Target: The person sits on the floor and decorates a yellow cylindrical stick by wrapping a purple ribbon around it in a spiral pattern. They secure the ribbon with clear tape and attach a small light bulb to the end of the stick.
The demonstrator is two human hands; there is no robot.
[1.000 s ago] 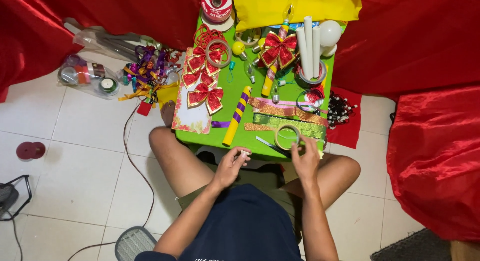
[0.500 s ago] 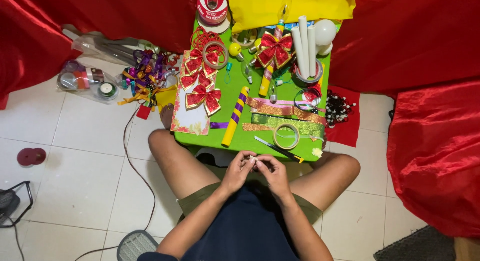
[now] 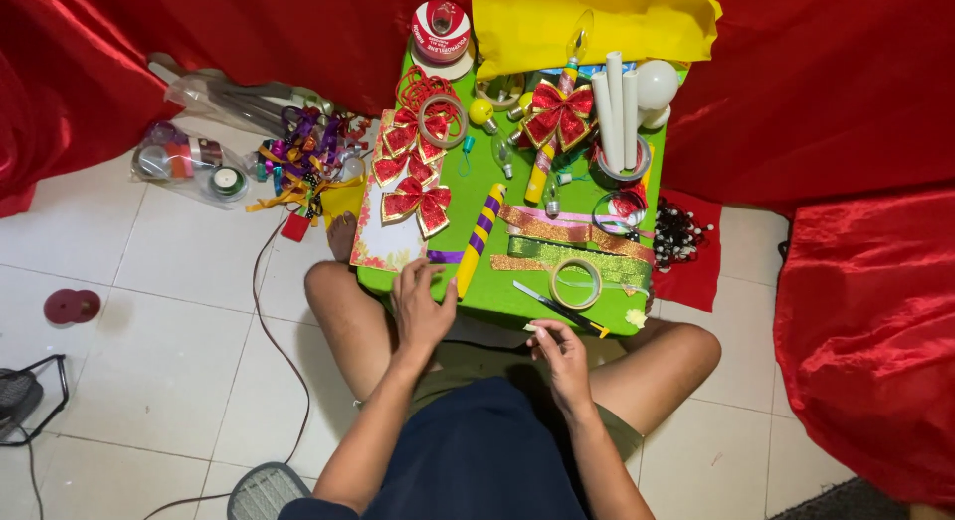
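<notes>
I sit on the floor at a small green table (image 3: 497, 291). My left hand (image 3: 420, 306) reaches over its near left edge with fingers spread, close to a purple-and-yellow striped stick (image 3: 478, 239) and a flowered card (image 3: 383, 236). My right hand (image 3: 557, 353) hovers just below the table's front edge, pinching a small pale piece of tape between thumb and fingertips. A roll of tape (image 3: 575, 282) and a dark craft knife (image 3: 559, 309) lie just beyond it. Red-and-gold bows (image 3: 418, 200) lie farther up the table.
Glitter ribbon strips (image 3: 577, 249), white tubes (image 3: 617, 112), bulbs and a red ribbon spool (image 3: 441, 30) crowd the table. Red cloth (image 3: 865, 311) surrounds it. Ribbon scraps (image 3: 303, 162), a plastic bag (image 3: 184, 162) and a cable (image 3: 269, 321) lie on the tiled floor at left.
My hands were together near my lap half a second ago. Now the left has gone forward to the table's left edge, and the right holds the tape piece by itself.
</notes>
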